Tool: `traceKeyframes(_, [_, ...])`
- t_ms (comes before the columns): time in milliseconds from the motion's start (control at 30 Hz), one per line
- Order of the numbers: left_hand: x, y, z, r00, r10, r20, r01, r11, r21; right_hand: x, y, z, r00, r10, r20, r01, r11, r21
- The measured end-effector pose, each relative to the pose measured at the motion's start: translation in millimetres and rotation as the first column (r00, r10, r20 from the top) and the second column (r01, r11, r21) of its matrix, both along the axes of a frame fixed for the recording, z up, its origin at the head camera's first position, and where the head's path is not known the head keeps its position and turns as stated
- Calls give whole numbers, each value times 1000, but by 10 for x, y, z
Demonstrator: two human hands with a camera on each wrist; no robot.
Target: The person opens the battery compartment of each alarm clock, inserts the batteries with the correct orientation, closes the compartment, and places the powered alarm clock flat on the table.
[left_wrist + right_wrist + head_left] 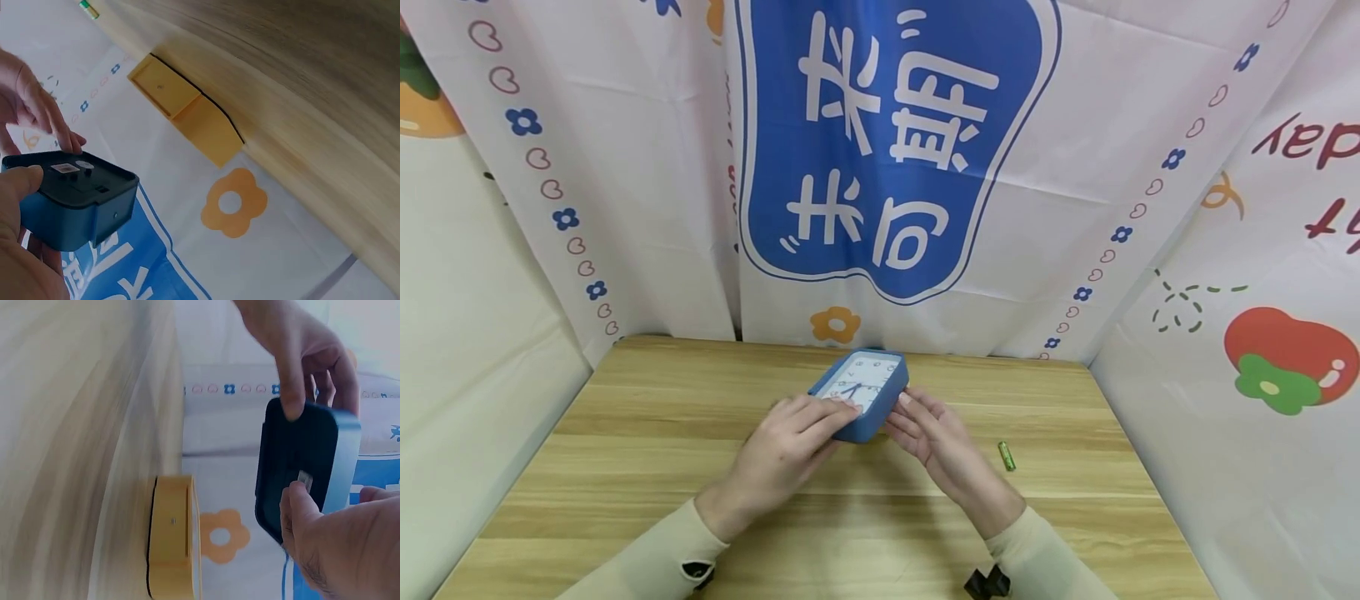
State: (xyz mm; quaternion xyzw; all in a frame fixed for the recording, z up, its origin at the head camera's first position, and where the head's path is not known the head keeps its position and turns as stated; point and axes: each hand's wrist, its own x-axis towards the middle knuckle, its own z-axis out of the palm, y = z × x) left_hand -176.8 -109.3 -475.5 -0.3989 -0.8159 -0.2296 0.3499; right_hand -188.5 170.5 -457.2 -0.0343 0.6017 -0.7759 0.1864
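A blue alarm clock (883,404) with a white dial is held tilted above the table, its face up toward the head camera. My left hand (782,446) grips it by the near left end, fingers over the front and thumb on the dark back (69,187). On the clock's other side is my right hand (943,454), with extended fingertips touching the back near a small white label (305,480). To the right of that hand, a green battery (1007,457) lies on the wooden table.
A yellow box-shaped object (181,100) stands on the table by the back curtain; the clock hides it in the head view. The wooden tabletop (647,442) ends at printed curtains (662,250) at the back and both sides.
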Motion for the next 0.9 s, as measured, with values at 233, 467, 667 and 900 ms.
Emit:
traceKeyframes(233, [4,73,-26,994,-21,-104,10,994,-108,-20,-87,11,999,3,37,0,998,-65])
traceKeyframes(467, [23,89,-28,995,-31,-90,17,988,-156,-38,-95,-9,997,-22,73,28,997,-73])
traceKeyframes(667, [27,81,-39,998,-44,-44,36,986,-162,-46,-89,-20,996,-30,81,36,997,-70])
traceKeyframes(900, [13,76,-51,999,-41,9,41,987,-153,-57,-73,1,994,-99,49,100,995,-10])
